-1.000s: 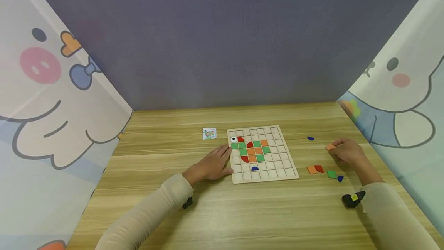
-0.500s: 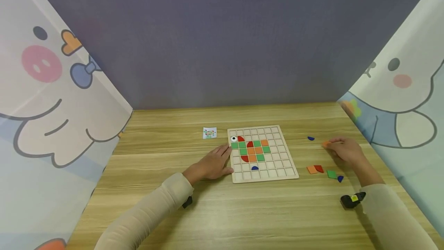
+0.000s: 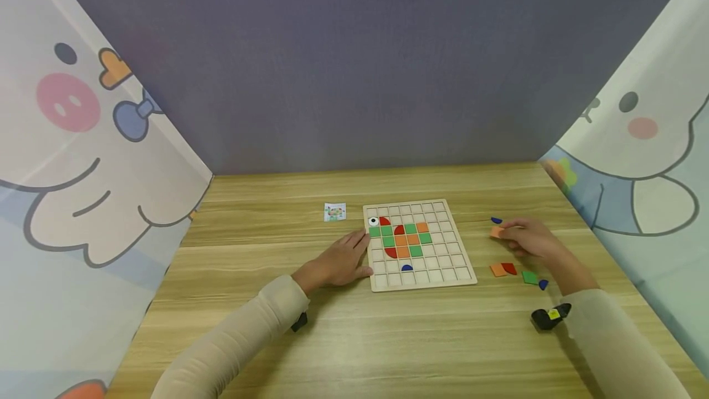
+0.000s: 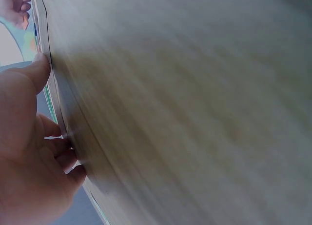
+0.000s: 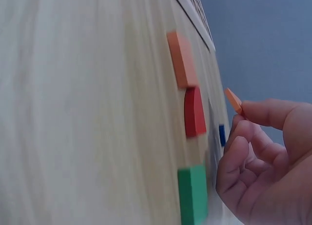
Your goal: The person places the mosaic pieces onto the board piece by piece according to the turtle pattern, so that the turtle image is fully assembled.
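Note:
An orange square tile [image 3: 495, 232] is pinched between the thumb and fingers of my right hand [image 3: 528, 240], over the right side of the table. In the right wrist view, the held tile shows edge-on beyond the thumb tip. My left hand [image 3: 343, 260] rests at the left edge of the wooden grid board [image 3: 447, 262], with its fingers and thumb touching that edge. Orange, green and red tiles fill part of the grid, along with a round white eye piece [image 3: 373, 221]. A blue half-circle [image 3: 407, 268] lies lower on the board.
Loose on the table are an orange tile [image 3: 498, 270], a red quarter-circle [image 3: 509, 269], a green tile [image 3: 530, 278] and two blue half-circles, one [image 3: 496, 220] behind the held tile. A small picture card [image 3: 335, 212] lies left of the board. Printed side panels and a grey back panel border the table.
My right hand has carried the orange tile left toward the board, near the far blue half-circle. My left hand and the board have stayed put.

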Demonstrator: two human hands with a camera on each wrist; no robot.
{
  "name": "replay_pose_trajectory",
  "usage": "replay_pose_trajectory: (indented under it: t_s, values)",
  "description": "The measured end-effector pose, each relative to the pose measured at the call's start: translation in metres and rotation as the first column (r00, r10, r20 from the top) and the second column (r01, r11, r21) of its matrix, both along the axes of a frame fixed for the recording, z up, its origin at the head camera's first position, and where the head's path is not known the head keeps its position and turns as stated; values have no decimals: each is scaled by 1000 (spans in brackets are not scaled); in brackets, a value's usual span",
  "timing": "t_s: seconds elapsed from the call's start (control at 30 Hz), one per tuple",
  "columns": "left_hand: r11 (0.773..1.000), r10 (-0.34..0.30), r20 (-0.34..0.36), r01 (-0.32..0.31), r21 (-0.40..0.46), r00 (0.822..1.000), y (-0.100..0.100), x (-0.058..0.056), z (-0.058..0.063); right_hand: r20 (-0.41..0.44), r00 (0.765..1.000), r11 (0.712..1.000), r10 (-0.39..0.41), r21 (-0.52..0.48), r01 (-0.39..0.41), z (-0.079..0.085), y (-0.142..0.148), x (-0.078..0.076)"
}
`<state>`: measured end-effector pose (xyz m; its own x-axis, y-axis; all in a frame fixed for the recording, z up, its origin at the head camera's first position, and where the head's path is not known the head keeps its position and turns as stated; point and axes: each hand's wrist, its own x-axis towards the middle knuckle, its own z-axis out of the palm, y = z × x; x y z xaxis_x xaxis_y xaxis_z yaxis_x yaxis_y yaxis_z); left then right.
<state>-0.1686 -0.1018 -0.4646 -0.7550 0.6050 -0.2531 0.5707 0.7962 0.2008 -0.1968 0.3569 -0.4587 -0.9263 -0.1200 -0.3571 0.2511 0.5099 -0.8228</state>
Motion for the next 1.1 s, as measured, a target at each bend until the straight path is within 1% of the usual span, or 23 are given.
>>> replay_pose_trajectory:
  t_s: [0.23,0.37,0.5,0.67,0.83,0.97,1.1]
  values:
    - [1000,-1,5,1,-2,1000,0,0,1,40,998,997,54,-56,-52,9,-22,0]
    - [1000,-1,9,1,0,1000,0,0,2,37,996,997,76,-33,-74,12,-34,-1]
    - [1000,6,18,-6,6,1000,0,0,3,40,994,995,99,-12,-98,12,-44,-4]
    - [1000,9,23,-10,11,1000,1,1,3,49,989,990,139,-23,-138,12,-53,-6]
    - [1000,5,14,-5,12,1000,0,0,2,76,986,989,147,-44,-144,11,-63,-8]
    - [1000,7,20,-8,22,1000,0,0,3,73,982,984,172,-57,-168,11,-72,-9]
    - [1000,11,33,-12,29,999,0,0,4,62,978,980,199,-33,-197,10,-81,-9]
